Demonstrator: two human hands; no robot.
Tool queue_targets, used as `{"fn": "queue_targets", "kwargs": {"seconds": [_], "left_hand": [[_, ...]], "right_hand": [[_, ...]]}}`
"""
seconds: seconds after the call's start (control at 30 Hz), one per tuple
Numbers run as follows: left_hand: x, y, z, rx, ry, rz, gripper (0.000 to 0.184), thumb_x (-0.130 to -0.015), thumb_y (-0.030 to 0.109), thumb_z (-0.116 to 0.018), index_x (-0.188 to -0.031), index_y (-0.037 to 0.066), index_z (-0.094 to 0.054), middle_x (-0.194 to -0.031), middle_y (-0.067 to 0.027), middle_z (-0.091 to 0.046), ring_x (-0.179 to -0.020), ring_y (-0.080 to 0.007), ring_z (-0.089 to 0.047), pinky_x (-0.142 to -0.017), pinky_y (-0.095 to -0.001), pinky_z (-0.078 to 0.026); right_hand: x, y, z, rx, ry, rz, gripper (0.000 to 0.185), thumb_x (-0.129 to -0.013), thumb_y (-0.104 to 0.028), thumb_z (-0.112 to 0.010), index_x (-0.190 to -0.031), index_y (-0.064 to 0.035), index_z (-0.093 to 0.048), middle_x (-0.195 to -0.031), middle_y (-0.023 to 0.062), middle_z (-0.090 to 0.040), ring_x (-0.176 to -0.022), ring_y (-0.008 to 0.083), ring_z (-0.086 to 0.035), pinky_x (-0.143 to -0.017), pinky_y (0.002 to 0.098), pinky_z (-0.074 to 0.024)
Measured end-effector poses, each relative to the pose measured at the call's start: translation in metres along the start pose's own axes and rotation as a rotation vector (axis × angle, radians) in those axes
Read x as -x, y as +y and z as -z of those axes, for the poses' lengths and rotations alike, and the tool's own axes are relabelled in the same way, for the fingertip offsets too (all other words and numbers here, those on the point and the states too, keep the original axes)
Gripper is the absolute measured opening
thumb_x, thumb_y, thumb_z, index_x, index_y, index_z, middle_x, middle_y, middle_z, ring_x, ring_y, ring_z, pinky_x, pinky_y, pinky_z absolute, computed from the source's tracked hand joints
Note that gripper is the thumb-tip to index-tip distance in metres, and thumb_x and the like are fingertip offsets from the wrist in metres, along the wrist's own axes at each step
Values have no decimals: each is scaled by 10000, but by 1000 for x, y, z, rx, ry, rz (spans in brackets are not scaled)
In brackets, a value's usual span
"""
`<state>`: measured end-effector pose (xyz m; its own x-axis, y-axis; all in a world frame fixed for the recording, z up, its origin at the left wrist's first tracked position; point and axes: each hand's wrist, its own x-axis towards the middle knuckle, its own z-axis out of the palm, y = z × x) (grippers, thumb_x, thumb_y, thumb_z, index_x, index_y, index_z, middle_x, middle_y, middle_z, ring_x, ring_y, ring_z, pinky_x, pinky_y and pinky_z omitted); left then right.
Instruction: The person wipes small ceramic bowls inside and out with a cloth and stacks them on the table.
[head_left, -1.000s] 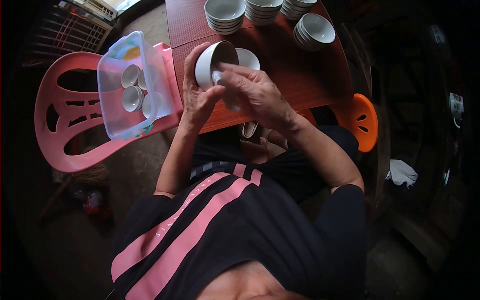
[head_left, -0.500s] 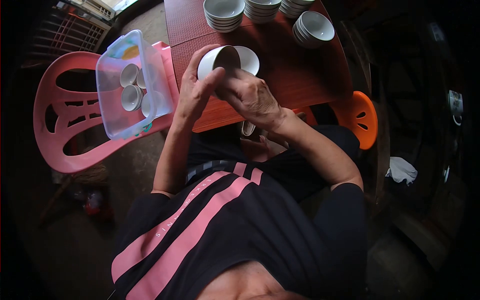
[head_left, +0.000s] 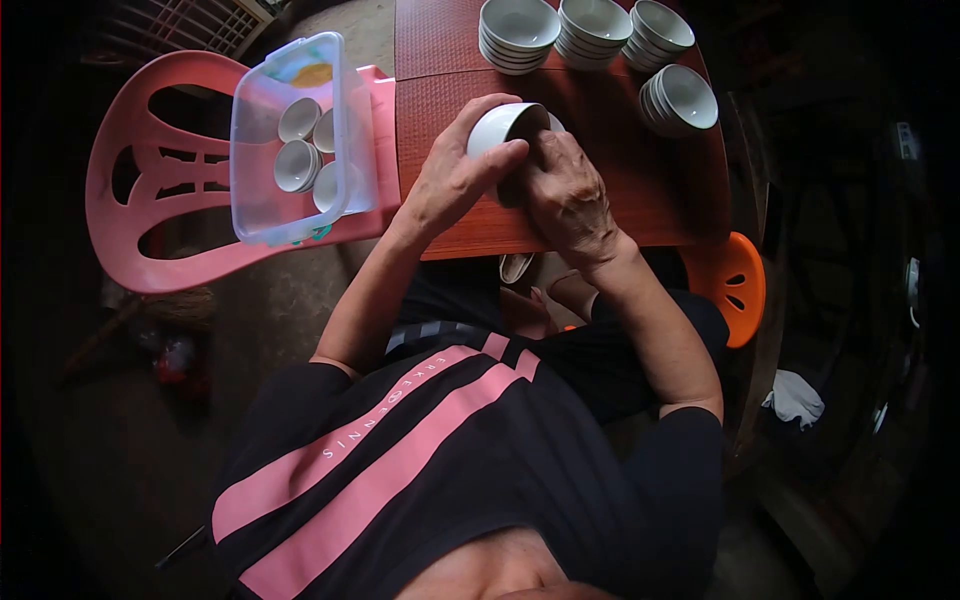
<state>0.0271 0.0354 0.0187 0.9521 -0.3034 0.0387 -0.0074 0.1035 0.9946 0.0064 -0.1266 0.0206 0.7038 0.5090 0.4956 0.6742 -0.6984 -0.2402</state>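
I see the left hand [head_left: 455, 180] gripping a tilted, round white bowl [head_left: 488, 132] | right hand [head_left: 572, 195] at its mouth, fingertips hidden, grip I can't tell.

White lettering [head_left: 385, 405] here, reading ERKE, a round mark, then ENNIS, along the black shirt's [head_left: 500, 460] upper pink stripe [head_left: 270, 482]!

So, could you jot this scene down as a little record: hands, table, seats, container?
Left hand: holds a white bowl, tilted
Right hand: fingers at the bowl's mouth; fingertips hidden
Table: reddish-brown; four stacks of white bowls
Container: translucent plastic box with small white bowls inside
Seats: pink chair under the box; orange seat at right
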Motion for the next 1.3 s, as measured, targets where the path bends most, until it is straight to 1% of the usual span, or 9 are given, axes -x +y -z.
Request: {"fn": "queue_targets", "kwargs": {"seconds": [0.2, 0.33, 0.47, 0.57, 0.7, 0.97, 1.1, 1.2, 1.3], "left_hand": [[1, -11, -3, 331, 4, 61, 520, -846, 379, -513, -1224, 24, -472, -1121, -91, -541, -1014, -172, -522, -868, -293, -422], [5, -11, -6, 309, -13, 113, 541, -852, 388, -504, -1225, -1, -463, -1128, -98, -539, -1048, -167, -501, -917, -289, -384], [3, -10, -1, 239, 39, 67, 532, -853, 398, -512, -1220, 15, -472, -1124, -98, -544, -1023, -166, -518, -891, -288, -413], [3, -9, 4, 108, 31, 12, 533, -843, 397, -534, -1218, 23, -477, -1113, -97, -549, -1010, -166, -526, -879, -288, -424], [4, -13, -2, 54, 95, -104, 517, -833, 388, -555, -1212, 43, -484, -1095, -92, -553, -1005, -167, -526, -883, -289, -420], [-3, -3, 17, 157, 116, 21, 527, -823, 393, -550, -1193, 23, -492, -1081, -93, -553, -993, -170, -520, -865, -280, -415], [-2, 0, 9, 29, 155, -71, 516, -821, 379, -541, -1187, 18, -495, -1076, -101, -558, -994, -176, -520, -873, -291, -411], [0, -6, 6, -70, 202, -214, 497, -833, 367, -536, -1180, 13, -496, -1072, -103, -560, -988, -173, -522, -876, -292, -409], [1, -3, 11, -33, 170, -184, 481, -858, 367, -519, -1183, 12, -497, -1081, -104, -560, -993, -176, -523, -879, -290, -407]], "right_hand": [[-10, -14, 11, -947, -69, -364, 148, -800, 10, -571, -945, -8, -596, -896, 137, -578, -820, 309, -604, -708, 356, -493], [-14, -1, -4, -79, 194, 137, 105, -681, -72, -588, -781, -40, -581, -810, 109, -556, -809, 254, -593, -723, 356, -502], [-11, -1, -5, 10, 252, 125, 86, -704, -54, -583, -785, -26, -572, -795, 115, -542, -800, 282, -583, -736, 381, -496], [-5, -13, 4, -232, -63, -167, 102, -721, -36, -572, -820, -14, -576, -805, 117, -555, -809, 293, -584, -740, 389, -500], [-15, -23, 22, -1406, -133, -725, 307, -841, 14, -506, -1143, 0, -559, -1000, 145, -600, -959, 235, -597, -823, 280, -480], [4, 4, -2, -84, 19, 136, 273, -724, -21, -526, -987, -30, -599, -1017, 84, -573, -971, 256, -531, -862, 343, -466], [4, -7, -3, -70, 91, 51, 313, -728, -2, -537, -1036, -25, -588, -1006, 93, -572, -956, 280, -533, -860, 354, -461], [1, -32, 5, -759, 24, -203, 395, -729, 26, -567, -1121, -24, -556, -1029, 121, -563, -939, 326, -525, -858, 370, -449], [3, -27, -4, -591, 121, -54, 341, -732, -11, -577, -1073, -29, -574, -1014, 107, -568, -940, 298, -532, -847, 362, -455]]}}
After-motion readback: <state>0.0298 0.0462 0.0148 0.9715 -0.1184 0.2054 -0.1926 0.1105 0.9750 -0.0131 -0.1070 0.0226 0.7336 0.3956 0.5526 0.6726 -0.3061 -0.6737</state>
